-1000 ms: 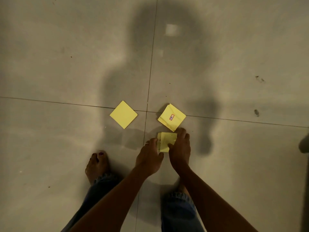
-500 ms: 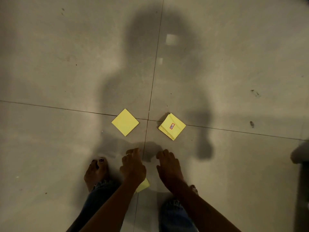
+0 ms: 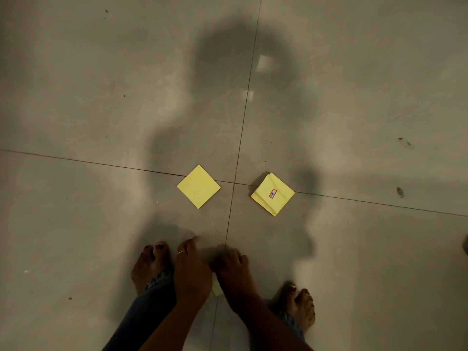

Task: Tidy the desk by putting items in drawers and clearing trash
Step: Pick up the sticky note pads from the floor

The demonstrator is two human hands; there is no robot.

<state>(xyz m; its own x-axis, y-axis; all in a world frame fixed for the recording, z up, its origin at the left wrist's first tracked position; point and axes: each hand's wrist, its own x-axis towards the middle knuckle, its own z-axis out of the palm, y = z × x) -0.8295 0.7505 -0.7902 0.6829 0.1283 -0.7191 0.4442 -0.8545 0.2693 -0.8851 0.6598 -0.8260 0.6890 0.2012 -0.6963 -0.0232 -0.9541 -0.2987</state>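
The floor (image 3: 101, 84) is made of big pale grey tiles, and it is a little shiny. Thin dark lines run between the tiles and cross near the middle. There are small dark spots on the tiles, mostly on the far right. The light is dim and yellowish. A big dark shadow (image 3: 240, 79) of the person falls across the middle of the floor, with two small bright patches of light inside it.

Two yellow note pads lie flat near the place where the lines cross. The plain yellow pad (image 3: 198, 186) is on the left. The yellow pad with a small red label (image 3: 273, 194) is on the right. They are apart from each other.

Near the bottom, two bare feet stand on the tiles, with blue jeans above them. The left hand (image 3: 191, 272) and the right hand (image 3: 234, 271) are low, close together, between the feet. A small bit of yellow paper (image 3: 216, 290) peeks out between them. The hands hide most of it, so I cannot tell which hand holds it or how the fingers grip.
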